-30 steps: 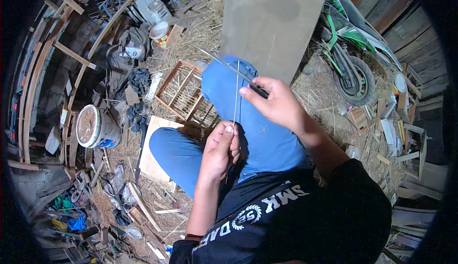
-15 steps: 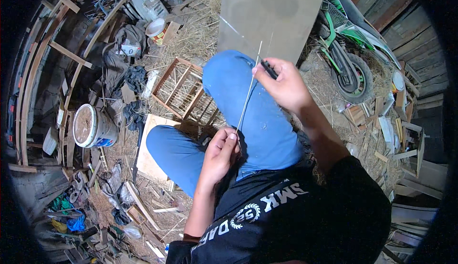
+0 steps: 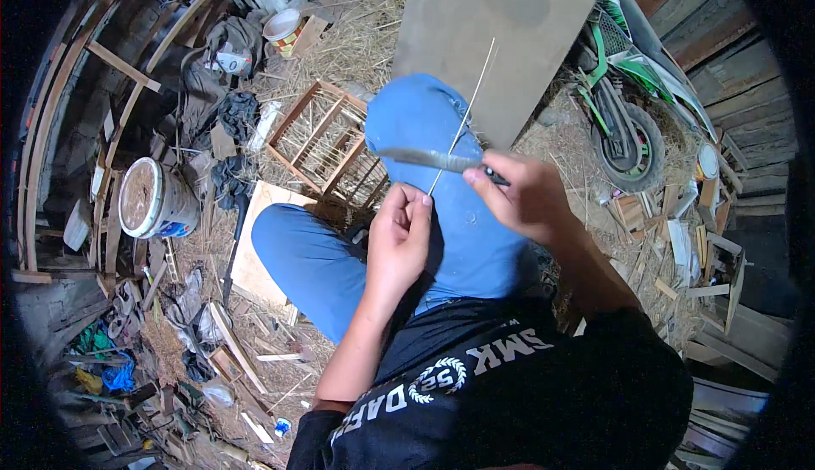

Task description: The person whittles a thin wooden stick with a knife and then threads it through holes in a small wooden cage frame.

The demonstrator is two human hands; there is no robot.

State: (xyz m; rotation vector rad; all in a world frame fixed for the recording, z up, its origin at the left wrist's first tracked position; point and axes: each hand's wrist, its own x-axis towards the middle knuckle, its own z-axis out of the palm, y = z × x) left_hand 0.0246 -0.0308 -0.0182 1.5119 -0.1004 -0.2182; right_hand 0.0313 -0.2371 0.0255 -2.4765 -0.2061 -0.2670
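My left hand [image 3: 401, 230] is closed, pinching the lower end of a thin pale stick [image 3: 463, 126] that slants up and to the right. In my right hand [image 3: 531, 194] is a knife with a dark handle; its curved grey blade [image 3: 424, 158] points left and crosses the stick a little above my left fingers. Whether the edge touches the stick I cannot tell. Both hands are over my bent knee in blue jeans [image 3: 416, 109]. Just left of the knee, a small wooden cage [image 3: 323, 143] with thin bars lies on the straw.
A white bucket [image 3: 157, 198] of brown material stands at the left, with a smaller tub [image 3: 283, 27] farther back. A flat board [image 3: 501, 11] lies ahead. At the right is a green and white motorbike [image 3: 624, 105]. Wood scraps [image 3: 688, 241] and straw litter the floor.
The knife has come down from the stick's upper part toward my left hand, and its blade has swung to point left. The left hand has risen slightly, still pinching the stick.
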